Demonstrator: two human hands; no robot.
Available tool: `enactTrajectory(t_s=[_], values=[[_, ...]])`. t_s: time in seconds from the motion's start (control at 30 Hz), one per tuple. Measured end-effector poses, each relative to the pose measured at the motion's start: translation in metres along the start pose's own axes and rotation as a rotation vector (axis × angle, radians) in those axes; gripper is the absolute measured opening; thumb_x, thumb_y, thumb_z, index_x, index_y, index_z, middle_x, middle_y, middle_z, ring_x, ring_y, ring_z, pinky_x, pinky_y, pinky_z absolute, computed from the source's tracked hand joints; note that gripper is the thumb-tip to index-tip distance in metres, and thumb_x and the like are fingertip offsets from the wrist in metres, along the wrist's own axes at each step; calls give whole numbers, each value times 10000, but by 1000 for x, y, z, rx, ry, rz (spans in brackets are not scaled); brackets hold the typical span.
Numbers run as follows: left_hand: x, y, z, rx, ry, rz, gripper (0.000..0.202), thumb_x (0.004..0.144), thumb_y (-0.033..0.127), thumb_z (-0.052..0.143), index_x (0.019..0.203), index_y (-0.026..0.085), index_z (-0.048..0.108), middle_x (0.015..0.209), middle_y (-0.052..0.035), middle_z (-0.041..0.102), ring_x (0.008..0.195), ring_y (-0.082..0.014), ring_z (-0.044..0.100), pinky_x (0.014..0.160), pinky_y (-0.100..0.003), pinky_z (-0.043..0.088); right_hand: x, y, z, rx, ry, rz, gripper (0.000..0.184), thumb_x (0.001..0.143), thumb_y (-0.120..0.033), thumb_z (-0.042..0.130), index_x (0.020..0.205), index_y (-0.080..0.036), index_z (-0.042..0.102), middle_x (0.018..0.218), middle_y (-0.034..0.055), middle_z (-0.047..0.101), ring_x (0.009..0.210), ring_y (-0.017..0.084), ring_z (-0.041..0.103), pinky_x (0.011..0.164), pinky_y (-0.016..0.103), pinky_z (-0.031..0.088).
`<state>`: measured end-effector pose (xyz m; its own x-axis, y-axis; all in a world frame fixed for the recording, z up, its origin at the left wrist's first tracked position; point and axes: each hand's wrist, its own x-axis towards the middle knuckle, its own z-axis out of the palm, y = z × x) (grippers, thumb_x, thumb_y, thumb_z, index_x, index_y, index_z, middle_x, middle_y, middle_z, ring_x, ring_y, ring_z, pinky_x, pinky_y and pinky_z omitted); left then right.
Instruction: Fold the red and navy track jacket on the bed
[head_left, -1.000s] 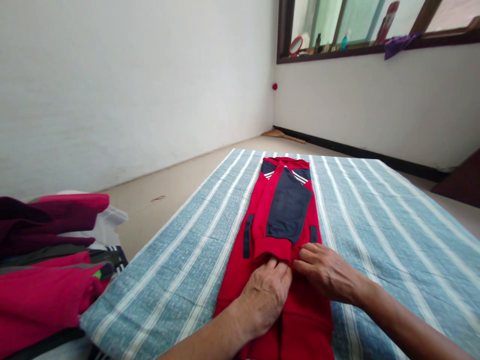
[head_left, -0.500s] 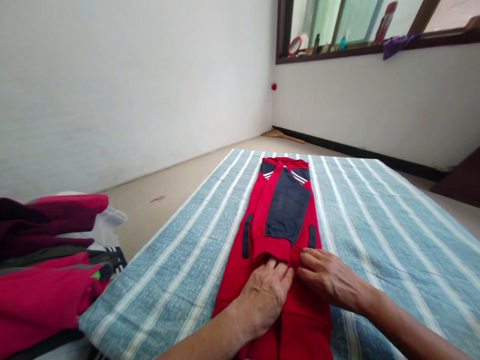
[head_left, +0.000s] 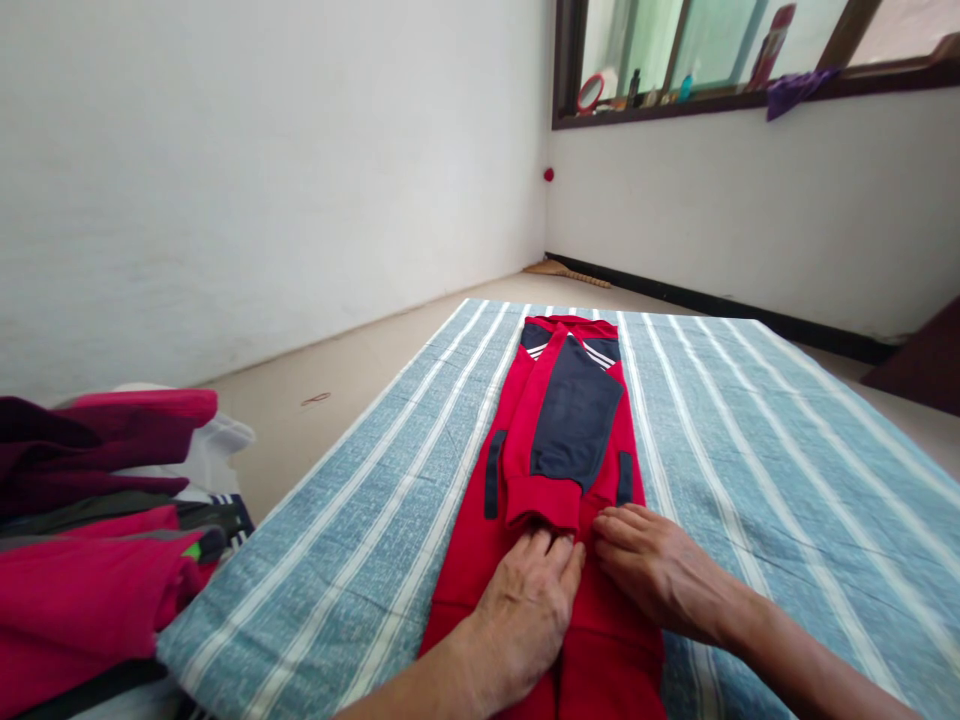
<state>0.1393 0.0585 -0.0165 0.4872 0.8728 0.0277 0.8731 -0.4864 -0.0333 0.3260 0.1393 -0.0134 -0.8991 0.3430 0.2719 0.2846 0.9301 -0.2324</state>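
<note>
The left hand (head_left: 529,605) lies palm down on a red-and-navy track jacket (head_left: 465,555), its fingers close together and their tips partly hidden at the open end of a red cuff (head_left: 544,500); whether they pinch the fabric I cannot tell. Just beside it, the right hand (head_left: 652,565) rests on the jacket's right side, fingers bent and bunched together, its tips against the red cloth; whether they clasp any of it is likewise unclear. The cuff ends a sleeve (head_left: 574,420) with a broad navy panel, laid lengthwise down the middle of the jacket, which is folded into a narrow strip, collar (head_left: 574,322) at the far end. White stripes cross the navy shoulders, and a dark pocket strip (head_left: 493,475) shows on the left, with another near the right hand. Under the jacket spreads a blue cloth with white stripes (head_left: 360,520). Off its near left corner sits a heap of clothes (head_left: 90,590), pink, maroon and dark. A thin loop (head_left: 316,398) lies on the pale floor, and what looks like a broom (head_left: 570,272) lies in the far corner. On the window ledge at upper right stand a round red-rimmed mirror (head_left: 590,93), small bottles and a tall red canister (head_left: 772,48), while a purple cloth (head_left: 796,93) hangs over the edge.
</note>
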Motion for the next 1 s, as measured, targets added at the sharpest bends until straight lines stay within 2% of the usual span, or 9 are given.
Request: enactTrajectory(t_s=[0.1,0.23,0.4,0.57,0.73,0.83,1.0], values=[[-4,1,4,-23,19,-30,460,869,89,435,1329,100,446,1189,-136,571,1070,-275,515,950,-414,421,0,2,4,50,61,48,255,985,-168,354,895,-172,593,901,81,599,855,186,558,784,331,445],[-6,2,6,-18,0,-43,469,858,87,443,1327,91,449,1191,-155,571,1100,-278,523,1004,-433,384,-1,5,9,110,109,79,225,991,-203,377,919,-165,586,887,76,607,852,189,564,768,331,449],[-6,1,7,4,36,-23,468,862,96,423,1328,91,457,1202,-145,583,1096,-278,536,993,-422,397,-2,7,11,85,104,56,237,984,-202,388,870,-167,592,855,70,614,852,202,573,784,365,463],[-8,0,5,6,75,-16,416,886,127,412,1291,109,504,1184,-117,611,1073,-260,551,989,-404,395,-4,5,9,57,114,10,257,980,-186,374,907,-178,620,898,77,639,939,207,598,849,376,490],[-7,2,7,13,105,-35,389,908,149,400,1276,116,521,1185,-106,622,1096,-260,539,993,-405,380,-14,3,13,-29,103,-10,273,957,-140,372,1079,-154,615,1102,124,638,1121,252,551,941,443,474],[-6,3,10,29,112,-33,386,905,144,401,1267,93,528,1162,-116,634,1089,-265,544,989,-407,380,-20,6,13,-8,93,-9,277,957,-159,392,1138,-154,601,1166,124,624,1157,231,537,978,413,462],[-6,1,13,53,146,0,379,908,166,408,1254,84,538,1164,-121,639,1074,-266,554,980,-404,378,-17,9,7,12,82,-33,269,959,-159,392,1118,-162,610,1152,112,633,1157,225,542,991,397,457]])
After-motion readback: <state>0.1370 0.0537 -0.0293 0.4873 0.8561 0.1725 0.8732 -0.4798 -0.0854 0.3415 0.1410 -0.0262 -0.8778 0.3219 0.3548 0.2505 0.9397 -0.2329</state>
